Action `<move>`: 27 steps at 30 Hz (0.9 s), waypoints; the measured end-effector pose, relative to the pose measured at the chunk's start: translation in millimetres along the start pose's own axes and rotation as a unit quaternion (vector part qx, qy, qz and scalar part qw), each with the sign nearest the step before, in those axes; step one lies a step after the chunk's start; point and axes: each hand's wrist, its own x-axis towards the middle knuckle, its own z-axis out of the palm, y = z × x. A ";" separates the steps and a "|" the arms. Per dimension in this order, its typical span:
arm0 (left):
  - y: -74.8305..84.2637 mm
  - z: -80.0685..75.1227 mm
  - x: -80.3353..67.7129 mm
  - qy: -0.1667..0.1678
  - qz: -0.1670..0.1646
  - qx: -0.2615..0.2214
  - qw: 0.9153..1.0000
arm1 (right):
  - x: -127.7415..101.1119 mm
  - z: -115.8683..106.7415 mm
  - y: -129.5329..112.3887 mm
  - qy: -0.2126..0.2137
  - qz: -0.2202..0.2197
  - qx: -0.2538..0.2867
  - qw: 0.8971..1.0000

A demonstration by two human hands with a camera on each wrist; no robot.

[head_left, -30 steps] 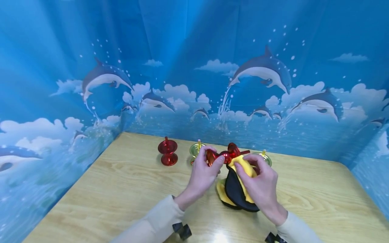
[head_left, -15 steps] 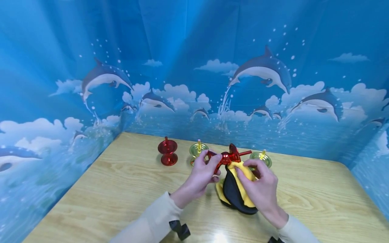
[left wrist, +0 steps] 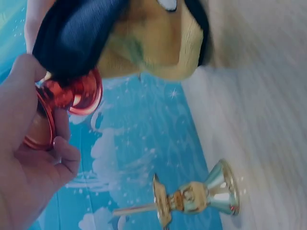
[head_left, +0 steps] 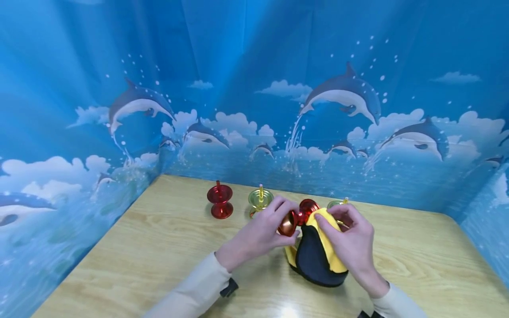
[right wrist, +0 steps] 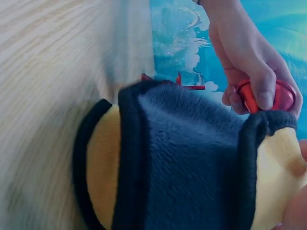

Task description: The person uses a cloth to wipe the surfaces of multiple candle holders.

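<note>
My left hand (head_left: 278,223) grips a shiny red spool-shaped metal piece (head_left: 297,216) by one flared end. My right hand (head_left: 332,219) pinches a yellow and dark blue cloth (head_left: 318,260) and presses its top against the other end of the red piece. The cloth's lower part hangs down to the wooden table (head_left: 159,247). In the left wrist view my fingers (left wrist: 64,158) curl round the red piece (left wrist: 69,98) under the cloth (left wrist: 120,38). The right wrist view is filled by the cloth (right wrist: 192,158), with the left hand (right wrist: 249,52) and red piece (right wrist: 284,96) behind it.
A second red spool piece (head_left: 220,201) stands upright at the back left. A green-gold one (head_left: 260,198) with a yellow stick stands beside it, also seen as the green-gold piece (left wrist: 196,196). Another green one (head_left: 337,204) is half hidden behind my right hand. A blue dolphin curtain (head_left: 254,88) walls the table.
The red piece has turned in my left hand and its stick no longer shows. The cloth has moved up over its right end, and both hands sit slightly lower.
</note>
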 end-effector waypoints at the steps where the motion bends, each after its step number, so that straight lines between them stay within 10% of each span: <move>1: -1.7 -1.5 -0.1 -0.007 0.009 0.001 1.000 | 0.2 -0.9 -1.1 -0.001 0.008 -0.002 1.000; 20: -22.3 -23.1 -10.6 -0.007 -0.028 -0.069 0.997 | 43.0 -79.8 -4.4 0.070 0.001 -0.062 0.996; 27: -18.2 -15.9 -7.8 -0.018 0.018 -0.076 0.997 | 52.4 -97.0 -4.7 -0.046 -0.010 -0.108 0.993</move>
